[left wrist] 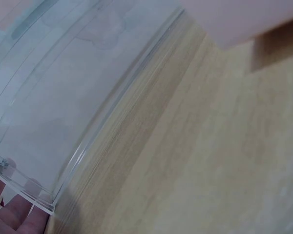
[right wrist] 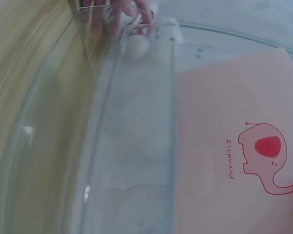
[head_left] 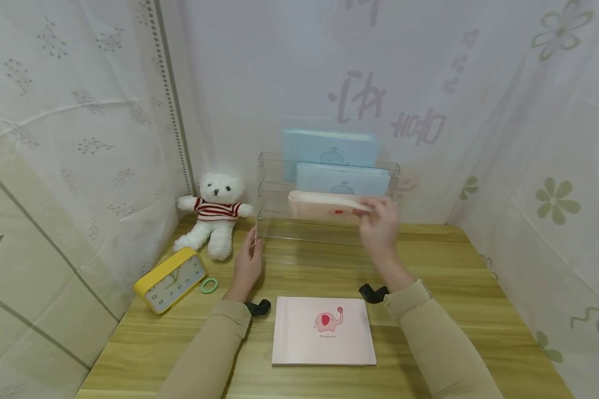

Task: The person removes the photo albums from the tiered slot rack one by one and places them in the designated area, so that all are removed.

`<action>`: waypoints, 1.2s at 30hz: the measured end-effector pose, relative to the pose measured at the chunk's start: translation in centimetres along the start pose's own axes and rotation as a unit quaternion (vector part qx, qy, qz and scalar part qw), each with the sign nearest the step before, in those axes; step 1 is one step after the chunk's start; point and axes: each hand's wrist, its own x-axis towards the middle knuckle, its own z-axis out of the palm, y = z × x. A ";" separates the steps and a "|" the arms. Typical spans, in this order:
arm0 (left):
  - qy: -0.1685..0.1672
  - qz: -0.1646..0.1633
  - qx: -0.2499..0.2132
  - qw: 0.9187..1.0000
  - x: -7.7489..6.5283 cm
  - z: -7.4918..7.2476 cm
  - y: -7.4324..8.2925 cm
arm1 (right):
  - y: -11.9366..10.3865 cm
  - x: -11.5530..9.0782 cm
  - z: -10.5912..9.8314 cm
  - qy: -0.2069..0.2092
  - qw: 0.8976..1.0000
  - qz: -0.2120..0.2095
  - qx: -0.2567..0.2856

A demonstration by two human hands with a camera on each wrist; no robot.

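Nearest the person, a pink elephant booklet (head_left: pixel 323 331) lies flat, cover up, on the wood-grain table (head_left: pixel 499 343); beyond its far corners, black wrist fittings (head_left: pixel 373 292) project at both cuffs; to the left, a green ring (head_left: pixel 209 285) lies just beside a tilted yellow clock (head_left: pixel 172 280). Further in stands a clear tiered rack (head_left: pixel 309 240); a second pink booklet (head_left: pixel 319 209), also marked with an elephant, is at one of its lower tiers, cover facing the person; whether its lower edge sits inside the tier cannot be told.

The step in hand, in this inspector's judgement, is the handling of that second booklet at the tier; good practice calls for its lower edge to run parallel to the clear lip, with both corners level, since a one-ended hold may let the far end dip and catch; light pressure should spare the cover, and the rack wants steady bracing.

The right hand (head_left: pixel 381 224) pinches the booklet near its upper right corner, thumb and fingers closed on it; the left hand (head_left: pixel 248 266) grips the rack's left end panel low down; the hands are well apart.

Behind, two blue booklets (head_left: pixel 341 177) stand in higher tiers; a white bear (head_left: pixel 217 208) sits left of the rack; a printed curtain (head_left: pixel 259 72) backs everything.
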 end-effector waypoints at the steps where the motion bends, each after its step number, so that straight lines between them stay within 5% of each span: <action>1: 0.000 0.000 0.001 1.000 0.0 0.0 -0.1 | -0.2 0.0 -0.2 0.007 1.000 -0.006 0.004; 11: 0.001 0.012 -0.017 1.000 -0.1 -0.1 -0.1 | -0.5 -1.5 -2.1 0.061 0.997 -0.050 0.007; 18: 0.004 0.013 -0.017 1.000 0.0 0.0 -0.4 | -0.4 -3.6 -3.1 0.061 0.996 -0.059 -0.007; 26: 0.009 0.016 -0.011 1.000 0.0 0.1 -0.3 | -0.4 -6.8 -3.7 0.037 0.998 -0.049 -0.014; 36: 0.009 0.024 -0.020 0.999 0.1 0.1 -0.1 | -0.2 -9.0 -3.9 -0.058 0.997 0.042 0.001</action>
